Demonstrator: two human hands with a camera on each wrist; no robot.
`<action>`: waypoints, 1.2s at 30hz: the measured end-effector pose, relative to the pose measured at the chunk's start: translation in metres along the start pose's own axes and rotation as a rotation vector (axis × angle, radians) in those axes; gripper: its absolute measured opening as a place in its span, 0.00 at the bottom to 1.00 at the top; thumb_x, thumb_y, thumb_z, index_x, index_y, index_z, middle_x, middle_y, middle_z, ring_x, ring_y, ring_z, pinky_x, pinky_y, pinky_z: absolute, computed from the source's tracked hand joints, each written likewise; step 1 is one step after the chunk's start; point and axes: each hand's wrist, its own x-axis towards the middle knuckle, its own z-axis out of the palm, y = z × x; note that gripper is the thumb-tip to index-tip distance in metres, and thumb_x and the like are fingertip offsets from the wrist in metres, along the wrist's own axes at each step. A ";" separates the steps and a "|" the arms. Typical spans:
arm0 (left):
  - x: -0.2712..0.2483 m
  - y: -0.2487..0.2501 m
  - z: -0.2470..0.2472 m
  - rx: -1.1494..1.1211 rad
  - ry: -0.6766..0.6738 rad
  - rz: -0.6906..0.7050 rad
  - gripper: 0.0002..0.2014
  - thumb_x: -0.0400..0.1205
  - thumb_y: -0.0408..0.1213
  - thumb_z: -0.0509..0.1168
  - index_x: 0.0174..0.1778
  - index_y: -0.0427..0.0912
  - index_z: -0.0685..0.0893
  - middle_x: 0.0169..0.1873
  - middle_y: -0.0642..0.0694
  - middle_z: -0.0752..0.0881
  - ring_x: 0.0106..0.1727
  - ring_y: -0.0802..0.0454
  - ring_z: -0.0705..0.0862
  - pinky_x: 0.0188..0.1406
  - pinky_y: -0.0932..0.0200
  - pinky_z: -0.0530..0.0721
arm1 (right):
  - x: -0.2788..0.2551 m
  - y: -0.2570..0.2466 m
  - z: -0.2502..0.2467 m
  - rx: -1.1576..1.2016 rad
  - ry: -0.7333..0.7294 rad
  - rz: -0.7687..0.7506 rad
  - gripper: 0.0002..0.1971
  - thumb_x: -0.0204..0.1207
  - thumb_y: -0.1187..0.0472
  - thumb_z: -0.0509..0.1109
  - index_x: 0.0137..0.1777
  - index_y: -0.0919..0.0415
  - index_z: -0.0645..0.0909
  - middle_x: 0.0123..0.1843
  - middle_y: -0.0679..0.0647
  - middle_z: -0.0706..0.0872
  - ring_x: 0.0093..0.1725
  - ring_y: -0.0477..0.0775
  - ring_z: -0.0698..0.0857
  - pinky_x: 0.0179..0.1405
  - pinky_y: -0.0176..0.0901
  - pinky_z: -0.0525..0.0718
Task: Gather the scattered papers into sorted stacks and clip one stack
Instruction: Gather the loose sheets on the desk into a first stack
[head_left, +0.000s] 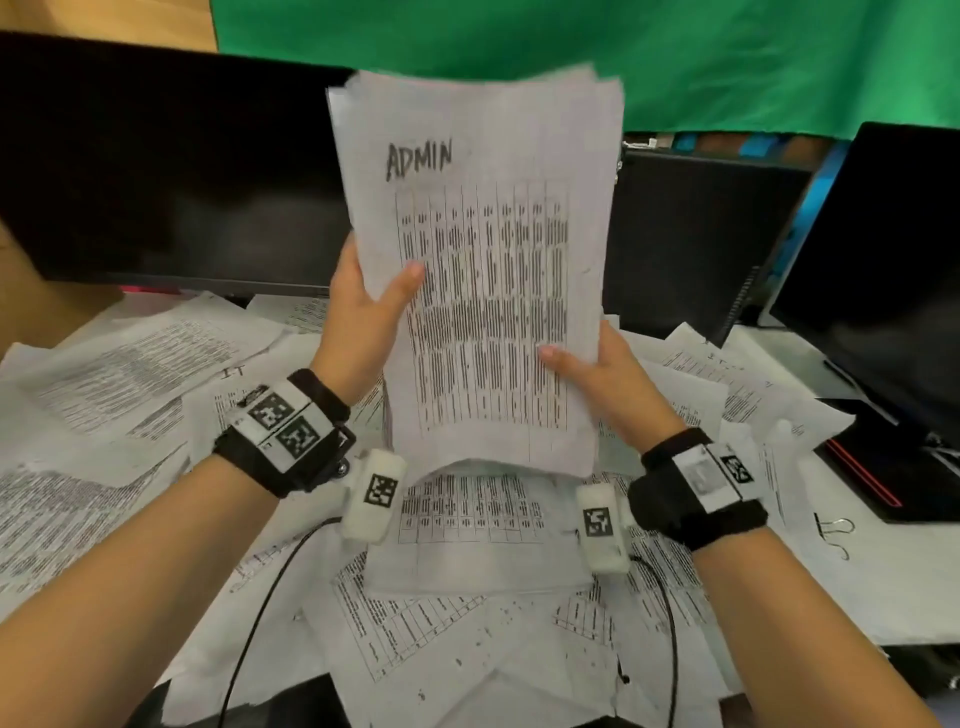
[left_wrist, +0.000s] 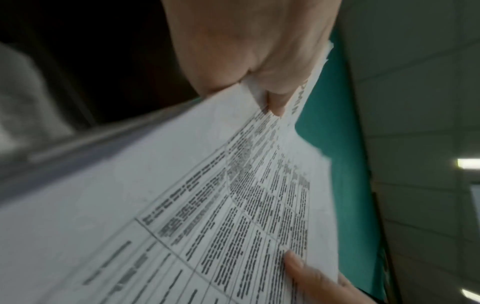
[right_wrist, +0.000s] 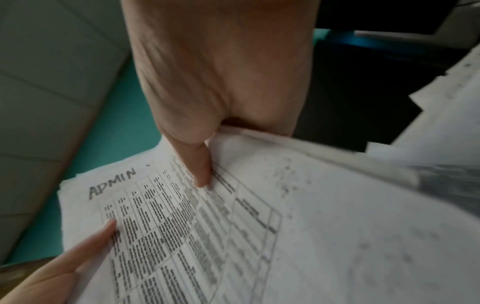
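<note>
A stack of white printed sheets marked ADMIN (head_left: 483, 270) stands upright in the air above the desk, held by both hands. My left hand (head_left: 363, 312) grips its left edge, thumb on the front and fingers behind. My right hand (head_left: 597, 369) grips the lower right edge the same way. In the left wrist view the left thumb (left_wrist: 275, 98) presses the ADMIN stack (left_wrist: 207, 205). In the right wrist view the right thumb (right_wrist: 197, 164) lies on the stack's table print (right_wrist: 182, 226). Loose printed papers (head_left: 130, 374) cover the desk. Binder clips (head_left: 834, 530) lie at the right.
A dark monitor (head_left: 171, 171) stands behind at the left, a black box (head_left: 696, 239) behind the stack, and another dark screen (head_left: 883, 270) at the right. A black laptop with a red stripe (head_left: 878, 478) lies at the right. Green cloth (head_left: 571, 47) hangs behind.
</note>
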 end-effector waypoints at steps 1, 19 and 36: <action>0.001 0.008 0.000 -0.035 -0.014 0.034 0.22 0.81 0.36 0.68 0.70 0.48 0.71 0.66 0.49 0.82 0.67 0.55 0.82 0.64 0.57 0.81 | -0.001 -0.008 -0.001 0.019 0.032 -0.037 0.27 0.79 0.52 0.71 0.78 0.48 0.69 0.69 0.48 0.84 0.67 0.49 0.85 0.67 0.63 0.83; -0.011 0.004 0.008 0.144 -0.370 -0.278 0.19 0.72 0.44 0.71 0.60 0.52 0.83 0.59 0.52 0.87 0.64 0.50 0.83 0.71 0.40 0.76 | -0.006 -0.003 0.005 0.243 0.195 0.045 0.30 0.67 0.53 0.83 0.70 0.54 0.80 0.64 0.50 0.88 0.66 0.50 0.86 0.72 0.57 0.80; -0.042 -0.096 -0.022 0.033 -0.229 -0.847 0.34 0.69 0.40 0.79 0.69 0.40 0.73 0.62 0.37 0.84 0.54 0.40 0.89 0.51 0.40 0.87 | -0.002 0.072 0.022 0.191 0.119 0.392 0.14 0.74 0.55 0.78 0.58 0.56 0.85 0.52 0.51 0.92 0.52 0.52 0.91 0.49 0.47 0.90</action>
